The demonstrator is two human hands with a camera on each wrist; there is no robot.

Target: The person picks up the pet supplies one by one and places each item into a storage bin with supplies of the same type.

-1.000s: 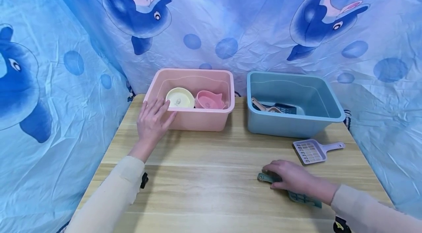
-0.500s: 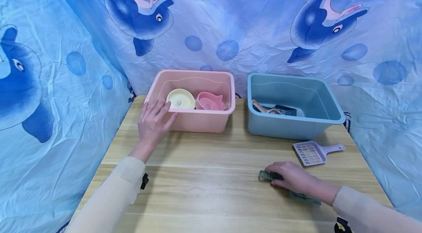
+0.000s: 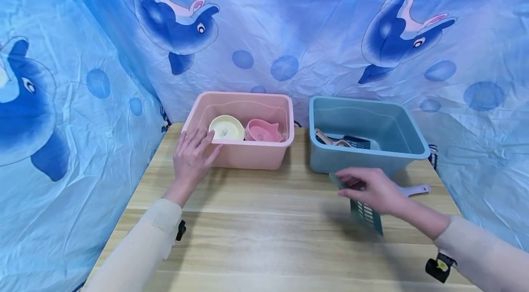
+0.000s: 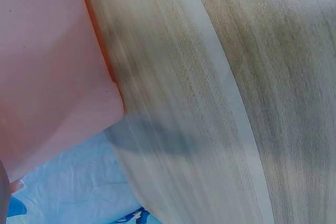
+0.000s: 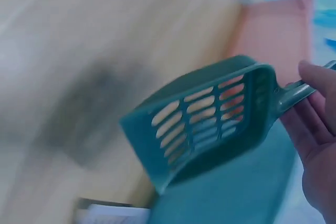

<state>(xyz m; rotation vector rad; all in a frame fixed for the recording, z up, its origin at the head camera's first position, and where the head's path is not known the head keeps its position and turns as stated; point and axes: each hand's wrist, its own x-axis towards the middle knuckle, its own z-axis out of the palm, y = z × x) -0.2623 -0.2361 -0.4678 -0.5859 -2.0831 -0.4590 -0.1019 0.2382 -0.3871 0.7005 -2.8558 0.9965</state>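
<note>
My right hand (image 3: 374, 191) holds a green slotted litter scoop (image 5: 205, 119) by its handle. In the head view the scoop hangs tilted above the table, its slotted pan down, in front of the blue bin (image 3: 363, 160). The right wrist view shows thumb and fingers around the handle. My left hand (image 3: 191, 156) rests with relaxed fingers at the front left rim of the pink bin (image 3: 256, 157). Inside that bin lie a cream bowl (image 3: 226, 129) and a pink cat-eared bowl (image 3: 263, 131). Behind my right hand shows the handle of a purple scoop (image 3: 415, 189); its pan is mostly hidden.
In the blue bin lie a beige scoop (image 3: 328, 138) and a dark slotted scoop (image 3: 357, 142). Both bins stand at the back of the wooden table (image 3: 248, 227). A blue dolphin-print curtain (image 3: 256, 25) hangs behind and at the sides.
My right hand has lifted the green scoop off the table and moved it toward the blue bin, now overlapping the purple scoop. My left hand has stayed at the pink bin.
</note>
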